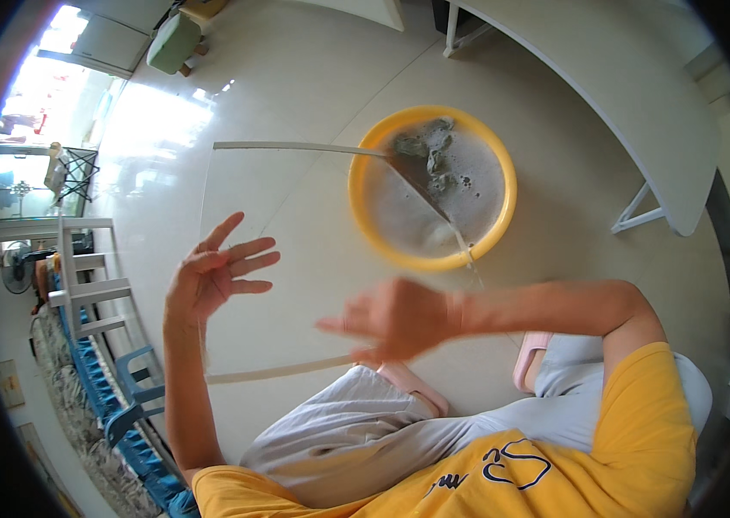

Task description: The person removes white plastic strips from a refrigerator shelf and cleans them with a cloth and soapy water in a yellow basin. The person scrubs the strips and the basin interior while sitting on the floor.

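A clear, pale-trimmed panel (294, 147) slants out of a yellow basin (356, 213), one end dipping into cloudy, foamy water (397, 213). My left hand (213, 275) is at the panel's left edge, thumb across it and fingers spread behind, seen through the clear sheet. Motion blurs my right hand (397, 320), which is over the panel's near side with a finger pointing left. Whether it touches the sheet or holds anything cannot be made out. A wet grey-green cloth (433, 152) lies crumpled in the far part of the basin.
A white table (650, 129) stands at the right, its leg (640, 210) near the basin. At the left are a white stepladder (90, 285), a blue plastic chair (138, 382) and a standing fan (17, 267). A green stool (174, 44) is at the far left.
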The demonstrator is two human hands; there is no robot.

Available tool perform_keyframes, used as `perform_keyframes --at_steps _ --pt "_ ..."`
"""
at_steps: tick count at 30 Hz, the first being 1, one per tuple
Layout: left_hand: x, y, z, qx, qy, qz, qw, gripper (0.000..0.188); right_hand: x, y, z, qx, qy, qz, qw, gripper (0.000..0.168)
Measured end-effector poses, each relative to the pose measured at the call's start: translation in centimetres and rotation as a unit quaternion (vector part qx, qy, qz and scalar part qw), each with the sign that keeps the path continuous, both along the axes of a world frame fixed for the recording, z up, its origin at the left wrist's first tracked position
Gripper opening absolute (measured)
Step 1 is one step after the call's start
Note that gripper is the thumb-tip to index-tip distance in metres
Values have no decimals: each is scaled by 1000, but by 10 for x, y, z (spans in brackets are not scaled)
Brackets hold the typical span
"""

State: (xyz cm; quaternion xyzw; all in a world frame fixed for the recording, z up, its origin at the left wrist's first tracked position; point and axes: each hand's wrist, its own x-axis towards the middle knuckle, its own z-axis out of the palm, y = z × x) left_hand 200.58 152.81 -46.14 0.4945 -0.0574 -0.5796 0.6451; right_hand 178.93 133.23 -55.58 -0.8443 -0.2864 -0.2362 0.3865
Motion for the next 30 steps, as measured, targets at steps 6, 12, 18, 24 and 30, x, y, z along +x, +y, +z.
perform_keyframes --at_steps 6,12,18,24,30 --pt "-50 -16 32 26 -28 75 996 57 88 -125 -102 -61 318 -564 760 53" --pt "-95 -4 41 9 -41 126 991 61 92 -139 -143 -71 426 -556 710 61" --pt "-110 7 43 -2 -77 156 985 59 108 -133 -158 106 397 -561 719 39" --pt "-93 5 21 -31 -40 155 987 53 107 -84 -130 174 213 -434 858 41" --pt "-72 -1 14 -17 -36 141 989 50 86 -12 -57 181 239 -333 894 37"
